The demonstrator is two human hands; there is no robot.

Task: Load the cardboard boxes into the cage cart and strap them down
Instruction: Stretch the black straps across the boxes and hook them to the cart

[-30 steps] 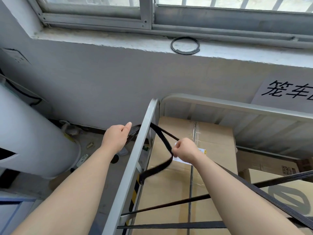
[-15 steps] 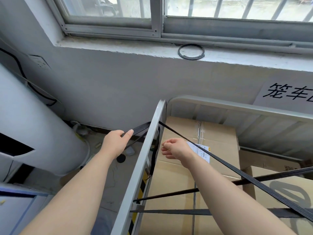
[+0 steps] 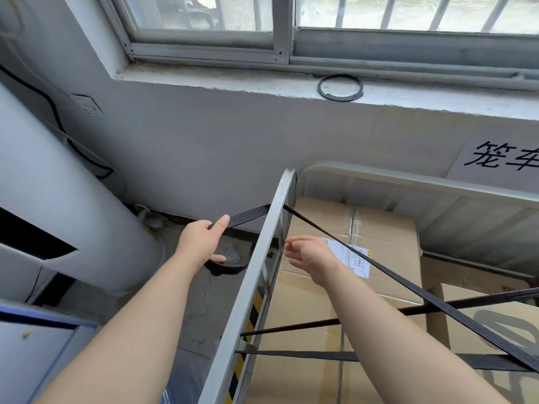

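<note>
The grey metal cage cart stands against the wall with several cardboard boxes inside. A black strap runs taut from the cart's left rail diagonally across the boxes to the lower right. Outside the rail, my left hand grips the strap's end, thumb on top. My right hand hovers inside the cart just right of the rail, fingers loosely spread, holding nothing. Two more black straps cross the boxes lower down.
A large white cylinder stands on the left. The white wall and window sill lie behind, with a black ring on the sill. A paper sign hangs at the right. Debris lies on the floor beside the cart.
The slack loop my right hand held is gone; the strap now runs taut over the rail. My right hand has let go and opened. My left hand still pulls the end leftward.
</note>
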